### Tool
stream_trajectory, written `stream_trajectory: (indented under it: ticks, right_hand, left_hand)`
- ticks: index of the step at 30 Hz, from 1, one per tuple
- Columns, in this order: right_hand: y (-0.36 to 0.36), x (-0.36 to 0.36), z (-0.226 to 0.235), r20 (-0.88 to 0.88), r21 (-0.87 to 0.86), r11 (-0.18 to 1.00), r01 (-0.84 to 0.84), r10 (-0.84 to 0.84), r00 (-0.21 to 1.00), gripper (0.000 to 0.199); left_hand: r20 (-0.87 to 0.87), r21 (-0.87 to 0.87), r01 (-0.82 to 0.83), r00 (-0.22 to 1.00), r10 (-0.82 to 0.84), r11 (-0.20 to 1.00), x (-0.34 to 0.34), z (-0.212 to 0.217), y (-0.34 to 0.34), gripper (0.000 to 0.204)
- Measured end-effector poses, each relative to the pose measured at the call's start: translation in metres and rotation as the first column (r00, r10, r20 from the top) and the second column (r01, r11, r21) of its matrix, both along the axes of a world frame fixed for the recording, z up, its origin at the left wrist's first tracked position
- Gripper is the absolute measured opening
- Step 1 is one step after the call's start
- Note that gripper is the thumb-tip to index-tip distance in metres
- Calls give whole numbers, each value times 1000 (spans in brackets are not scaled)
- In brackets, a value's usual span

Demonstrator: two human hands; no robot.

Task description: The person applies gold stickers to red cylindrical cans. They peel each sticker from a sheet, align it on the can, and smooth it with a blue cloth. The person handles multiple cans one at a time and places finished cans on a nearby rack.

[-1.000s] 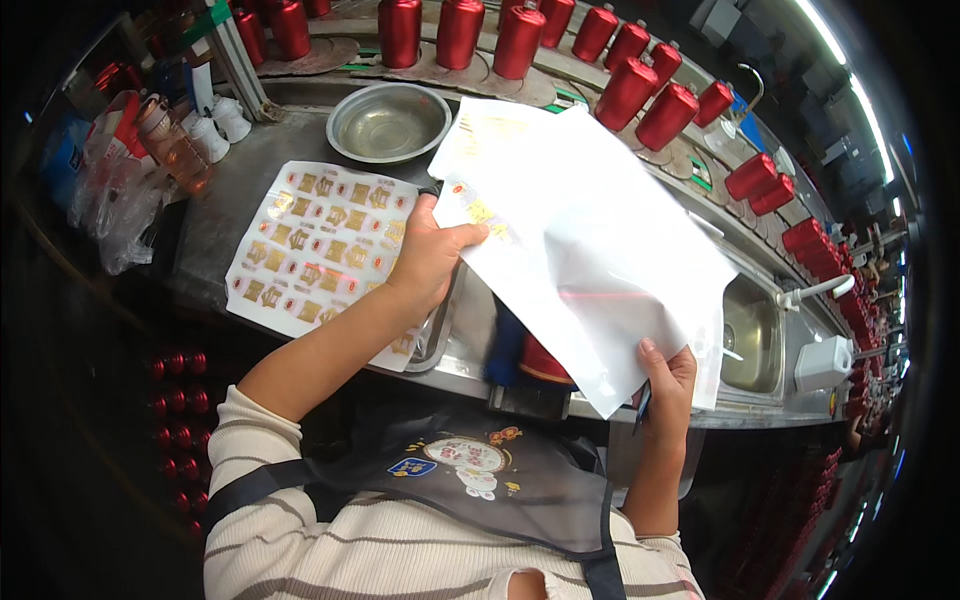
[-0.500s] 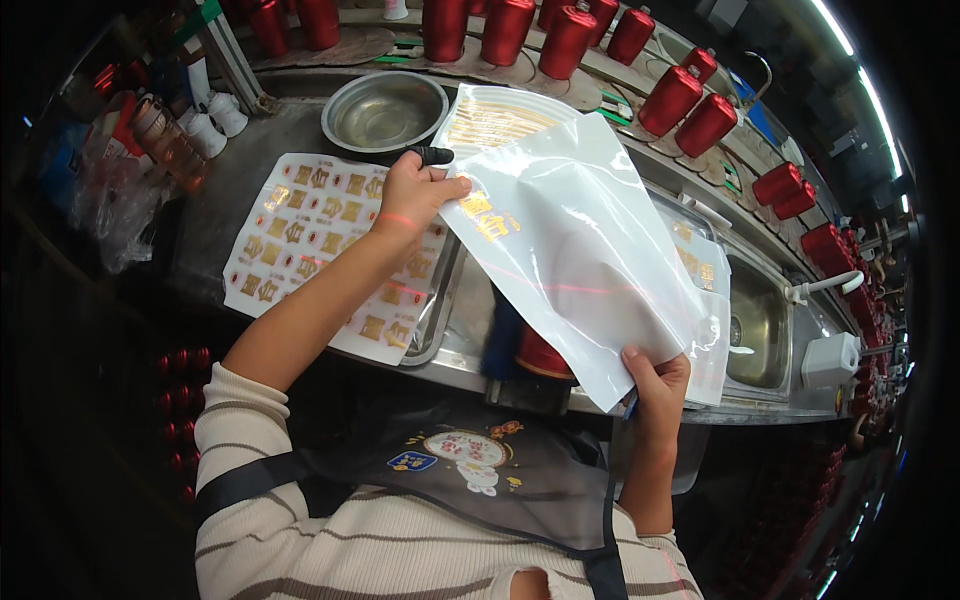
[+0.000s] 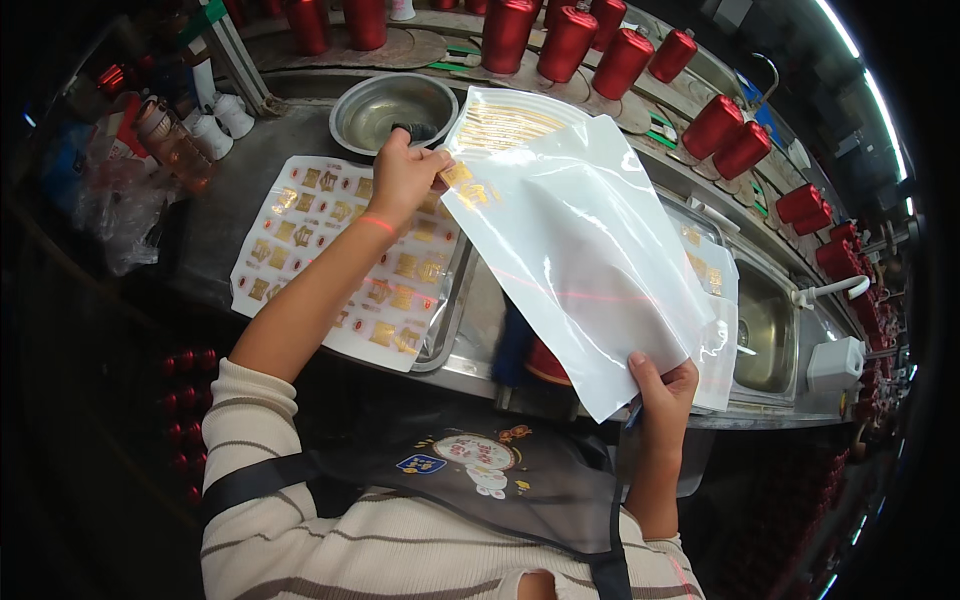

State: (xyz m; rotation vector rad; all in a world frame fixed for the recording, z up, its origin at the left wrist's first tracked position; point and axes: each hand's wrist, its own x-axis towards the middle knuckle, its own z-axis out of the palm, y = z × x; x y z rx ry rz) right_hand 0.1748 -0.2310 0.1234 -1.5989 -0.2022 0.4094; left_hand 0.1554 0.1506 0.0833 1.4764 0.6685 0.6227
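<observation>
A large glossy white decal sheet (image 3: 590,240) hangs tilted between my hands, with gold characters near its upper left corner. My left hand (image 3: 405,180), a black cover on one finger, pinches that corner by the gold print. At the lower right corner my right hand (image 3: 662,395) grips the sheet between thumb and fingers. Something thin and blue shows beside the right hand, too hidden to name. Behind the held sheet lies a white sheet with gold stripes (image 3: 515,125). Under my left forearm, a sheet of small gold decals (image 3: 300,225) rests on a metal tray (image 3: 455,325).
A metal basin of liquid (image 3: 385,110) stands beyond my left hand. Red bottles (image 3: 622,65) line a conveyor at the back. To the right are a sink (image 3: 765,340), a faucet (image 3: 835,287) and a white jug (image 3: 832,362). A plastic bottle (image 3: 165,140) stands far left.
My left hand has shifted slightly away from me and left along the sheet's corner, still pinching. My right hand keeps its grip. The red bottles on the conveyor have moved right.
</observation>
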Motion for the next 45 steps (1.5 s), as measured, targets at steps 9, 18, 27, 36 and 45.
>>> stream_trajectory:
  ticks: [9, 18, 27, 36, 45]
  right_hand:
    - [-45, 21, 30, 151, 16, 988, 154, -155, 976, 37]
    - [-231, 33, 54, 379, 132, 690, 712, -699, 607, 20]
    - [-393, -9, -84, 395, 242, 20, 970, -915, -80, 29]
    - [-481, 27, -228, -174, -192, 102, 976, -982, 68, 12]
    - [-453, 42, -254, 387, -161, 173, 972, -895, 223, 25]
  left_hand:
    - [-178, 552, -139, 944, 279, 822, 35, -23, 141, 29]
    - [-611, 744, 412, 739, 284, 526, 70, -92, 224, 61]
    - [-276, 791, 168, 956, 99, 588, 41, -70, 251, 27]
    - [-87, 545, 140, 990, -110, 827, -41, 19, 132, 12]
    - [-32, 584, 318, 928, -370, 747, -80, 96, -67, 29]
